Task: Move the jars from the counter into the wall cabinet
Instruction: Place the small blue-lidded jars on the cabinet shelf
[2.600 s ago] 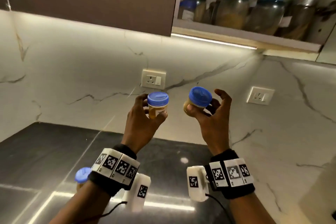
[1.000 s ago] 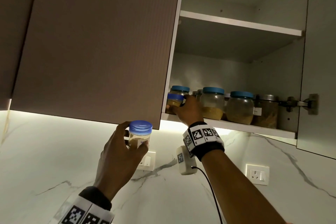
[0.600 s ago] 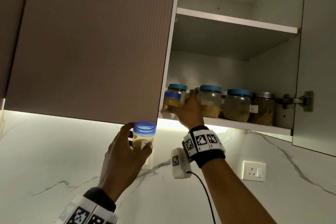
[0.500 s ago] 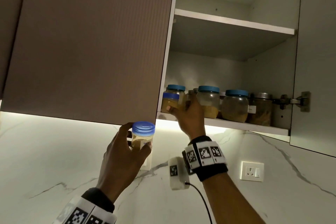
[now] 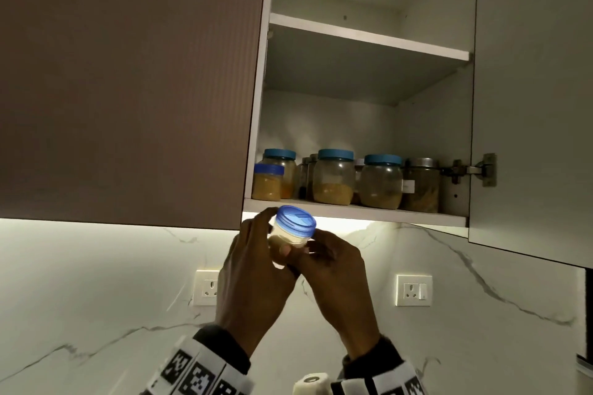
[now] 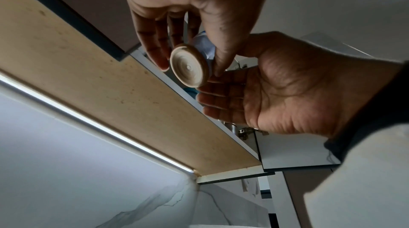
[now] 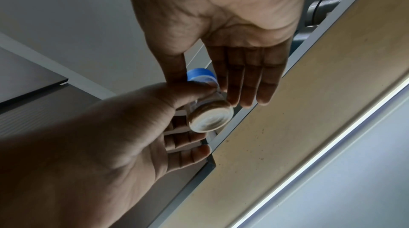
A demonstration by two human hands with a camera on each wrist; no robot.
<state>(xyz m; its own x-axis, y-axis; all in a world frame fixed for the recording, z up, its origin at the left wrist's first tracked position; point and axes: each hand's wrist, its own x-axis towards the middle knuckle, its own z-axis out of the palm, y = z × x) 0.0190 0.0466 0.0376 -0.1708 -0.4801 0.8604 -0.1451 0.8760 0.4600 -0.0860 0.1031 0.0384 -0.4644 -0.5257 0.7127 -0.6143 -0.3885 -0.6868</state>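
Up close, blue-lidded clear jar (image 5: 293, 232) holds tan contents, tilted.

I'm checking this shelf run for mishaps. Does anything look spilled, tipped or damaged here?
Nothing stands out. The jars on the lower shelf stand upright with lids on. The small blue-lidded jar is tilted only because the left hand holds it below the shelf, with the right hand alongside. No spill visible.

I see a white marble wall (image 5: 96, 282) with grey veins, lit by a bright strip light (image 6: 92, 123) above. Two white wall sockets (image 5: 414, 290) sit on it, left and right. A brown cabinet door (image 5: 128, 80) stands far left.
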